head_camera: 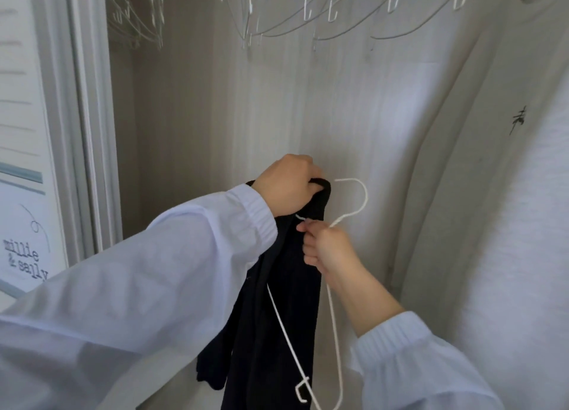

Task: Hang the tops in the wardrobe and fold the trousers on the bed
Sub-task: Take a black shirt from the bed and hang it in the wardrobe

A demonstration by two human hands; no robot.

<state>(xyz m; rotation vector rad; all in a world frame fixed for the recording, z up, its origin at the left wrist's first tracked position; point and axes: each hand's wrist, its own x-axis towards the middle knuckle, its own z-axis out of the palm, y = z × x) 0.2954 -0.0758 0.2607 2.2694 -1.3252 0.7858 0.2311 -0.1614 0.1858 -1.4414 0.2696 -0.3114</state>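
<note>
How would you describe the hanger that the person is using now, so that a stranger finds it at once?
Look inside the open wardrobe, below the row of empty hangers at the top. Low in the middle, two hands meet at a dark top. The hanger is the white one gripped by the right hand, off the rail, its hook beside the top.

Open wardrobe (215, 117) space ahead; empty hangers (308, 15) crowd the top, white garment (508, 194) blocks right
</note>
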